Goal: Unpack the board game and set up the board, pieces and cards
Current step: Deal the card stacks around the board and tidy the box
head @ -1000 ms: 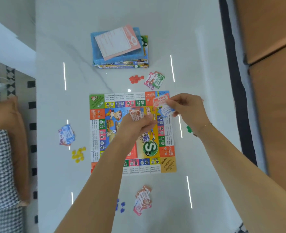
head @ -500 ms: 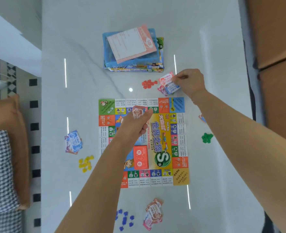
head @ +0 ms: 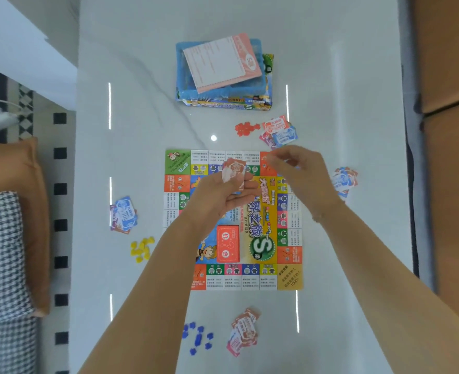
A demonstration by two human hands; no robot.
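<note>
White marble-patterned surface (head: pixel 142 306) bearing, left to right: blue paper notes (head: pixel 124 214); yellow plastic tokens (head: pixel 141 249); square multicoloured game board (head: pixel 290 276), centred. Above it, left hand (head: pixel 220 197) grasps a small stack of paper notes (head: pixel 233 175); right hand (head: pixel 298 171), blurred, grip indeterminate. Further notes (head: pixel 344 180) at right.

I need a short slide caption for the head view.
Left hand holds paper money over the game board; right hand reaches toward it.
</note>
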